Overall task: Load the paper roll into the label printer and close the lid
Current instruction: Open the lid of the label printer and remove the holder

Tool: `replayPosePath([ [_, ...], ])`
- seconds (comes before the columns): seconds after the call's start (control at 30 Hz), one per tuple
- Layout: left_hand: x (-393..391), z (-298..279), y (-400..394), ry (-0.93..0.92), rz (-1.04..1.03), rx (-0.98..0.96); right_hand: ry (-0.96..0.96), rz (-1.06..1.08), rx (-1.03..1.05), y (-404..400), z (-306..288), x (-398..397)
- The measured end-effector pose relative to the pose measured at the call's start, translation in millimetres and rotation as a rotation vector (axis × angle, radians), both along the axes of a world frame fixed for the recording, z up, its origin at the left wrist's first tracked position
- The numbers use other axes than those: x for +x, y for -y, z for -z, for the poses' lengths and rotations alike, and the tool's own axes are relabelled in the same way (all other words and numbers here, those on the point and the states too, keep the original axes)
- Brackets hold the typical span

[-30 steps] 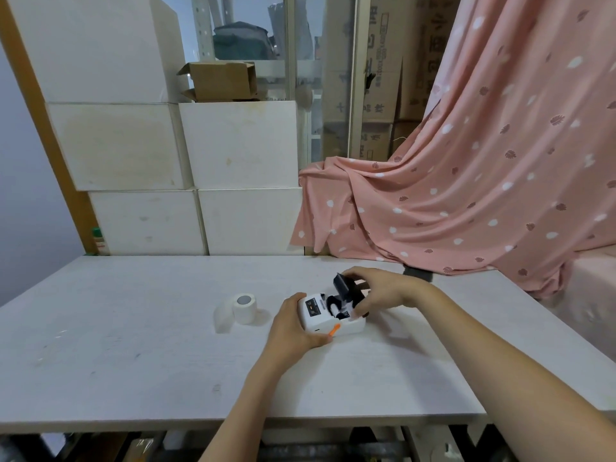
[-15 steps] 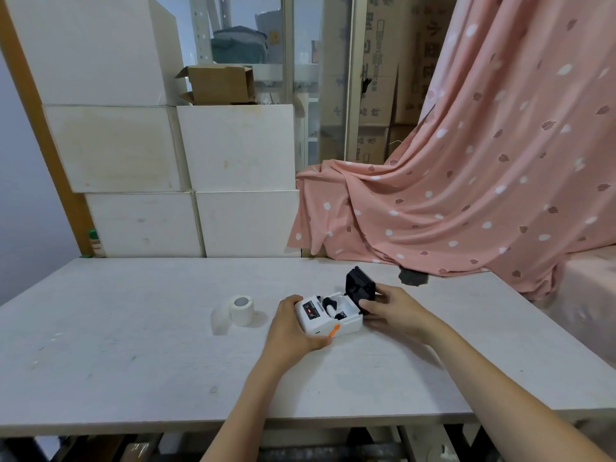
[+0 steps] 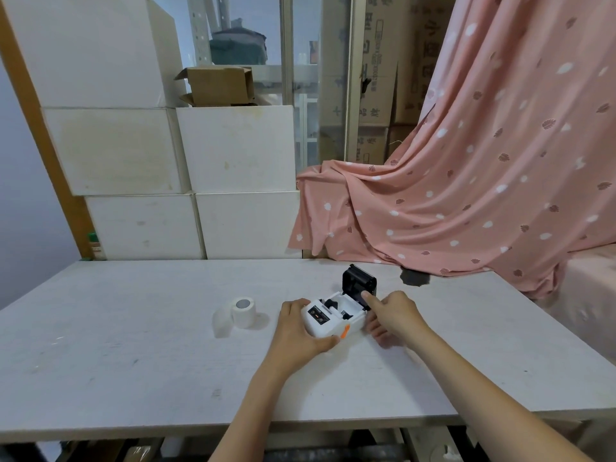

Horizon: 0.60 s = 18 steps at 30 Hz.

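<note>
A small white label printer [image 3: 328, 320] with an orange tab sits on the table's middle. Its black lid [image 3: 358, 286] stands up open at the far side, and the paper bay shows. My left hand [image 3: 298, 330] grips the printer's left and near side. My right hand [image 3: 391, 316] rests at the printer's right side, one finger touching the lid's lower edge. A white paper roll [image 3: 244, 311] stands on end to the left of the printer, with a loose strip trailing off it; neither hand touches it.
The white table [image 3: 133, 361] ends at a near edge below my arms. White boxes [image 3: 233, 148] are stacked along the far left, a brown carton on top. A pink dotted cloth [image 3: 466, 195] drapes over the far right.
The printer's lid has swung from half raised to fully upright. My right hand came off the lid's top and now sits lower at the printer's right side.
</note>
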State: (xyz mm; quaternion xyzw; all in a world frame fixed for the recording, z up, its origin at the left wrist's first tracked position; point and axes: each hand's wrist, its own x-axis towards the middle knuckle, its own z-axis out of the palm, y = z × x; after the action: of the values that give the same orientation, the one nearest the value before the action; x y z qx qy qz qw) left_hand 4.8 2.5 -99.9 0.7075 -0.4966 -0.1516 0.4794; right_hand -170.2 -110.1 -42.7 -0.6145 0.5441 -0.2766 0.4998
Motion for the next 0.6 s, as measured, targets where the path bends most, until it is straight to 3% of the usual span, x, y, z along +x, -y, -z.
replayPosePath([
  [0.1, 1, 1, 1, 0.012, 0.000, -0.009, -0.295, -0.093, -0.262, -14, -5, 5],
  [0.23, 0, 1, 1, 0.014, -0.006, -0.018, -0.457, -0.197, -0.600, -29, -19, 29],
  [0.47, -1, 3, 2, 0.013, -0.010, -0.008, -0.824, -0.407, -0.665, -37, -39, 68],
  [0.6, -2, 2, 1, 0.018, -0.004, -0.002, -0.896, -0.424, -0.647, -38, -42, 79],
])
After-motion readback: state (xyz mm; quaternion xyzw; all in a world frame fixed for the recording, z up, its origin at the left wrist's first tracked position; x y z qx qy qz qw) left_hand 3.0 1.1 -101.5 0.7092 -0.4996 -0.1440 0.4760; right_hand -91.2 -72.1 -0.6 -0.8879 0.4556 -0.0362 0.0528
